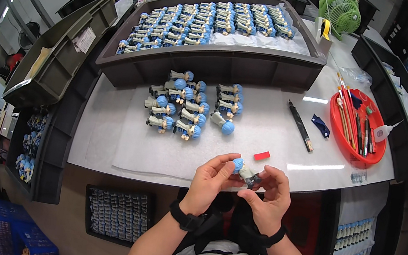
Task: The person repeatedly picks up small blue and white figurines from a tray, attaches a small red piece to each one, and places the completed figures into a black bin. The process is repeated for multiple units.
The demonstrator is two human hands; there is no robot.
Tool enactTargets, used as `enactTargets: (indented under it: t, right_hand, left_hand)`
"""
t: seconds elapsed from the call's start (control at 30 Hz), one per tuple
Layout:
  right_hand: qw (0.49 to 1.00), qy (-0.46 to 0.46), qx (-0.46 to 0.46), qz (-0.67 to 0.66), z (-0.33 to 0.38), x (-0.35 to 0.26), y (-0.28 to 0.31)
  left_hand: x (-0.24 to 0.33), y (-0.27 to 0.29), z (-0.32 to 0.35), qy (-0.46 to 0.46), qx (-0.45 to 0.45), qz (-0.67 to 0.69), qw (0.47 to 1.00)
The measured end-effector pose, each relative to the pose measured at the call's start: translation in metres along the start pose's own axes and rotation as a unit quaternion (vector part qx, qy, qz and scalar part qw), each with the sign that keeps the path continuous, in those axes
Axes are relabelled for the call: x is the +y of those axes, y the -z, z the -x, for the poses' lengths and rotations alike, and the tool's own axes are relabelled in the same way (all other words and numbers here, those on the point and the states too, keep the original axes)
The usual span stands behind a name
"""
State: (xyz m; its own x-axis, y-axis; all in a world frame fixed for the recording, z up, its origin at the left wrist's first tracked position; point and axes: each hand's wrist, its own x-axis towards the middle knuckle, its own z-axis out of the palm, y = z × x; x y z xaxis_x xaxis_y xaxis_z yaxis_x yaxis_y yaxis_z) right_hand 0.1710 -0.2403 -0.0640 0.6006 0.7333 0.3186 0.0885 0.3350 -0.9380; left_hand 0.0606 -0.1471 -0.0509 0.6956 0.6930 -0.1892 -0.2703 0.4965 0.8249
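Observation:
Between my two hands, over the near edge of the table, is a small blue-haired figurine (246, 173) with a pale coat and dark legs. My left hand (212, 179) is closed on it at the head end. At the dark leg end, the fingers of my right hand (269, 195) pinch it. Just beyond my hands lies a small red block (262, 156). Farther off to the left, a loose group of similar figurines (192, 117) lies on the white table covering, with a shorter row (229, 101) beside it.
A large dark tray (215, 61) of lined-up figurines spans the back. On the right are a black pen-like tool (300, 126), a dark blue piece (320, 126) and a red basin (332, 120) holding brushes and a white bottle (383, 132). A green fan (340, 12) stands behind.

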Motion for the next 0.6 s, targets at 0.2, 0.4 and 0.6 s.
enactTargets:
  t: [0.2,0.4,0.6]
  right_hand:
    - [1.000,0.004,0.001,0.014,-0.002,-0.002,-0.001]
    - [1.000,0.016,-0.004,0.026,-0.004,0.001,-0.005]
    - [0.998,0.040,-0.021,0.034,-0.002,0.000,0.006]
  left_hand:
    - [-0.003,0.001,0.000,0.028,0.005,0.000,1.000]
    - [-0.001,0.005,0.004,0.054,-0.006,-0.020,0.998]
    - [-0.001,-0.003,-0.003,0.020,0.018,-0.019,0.999]
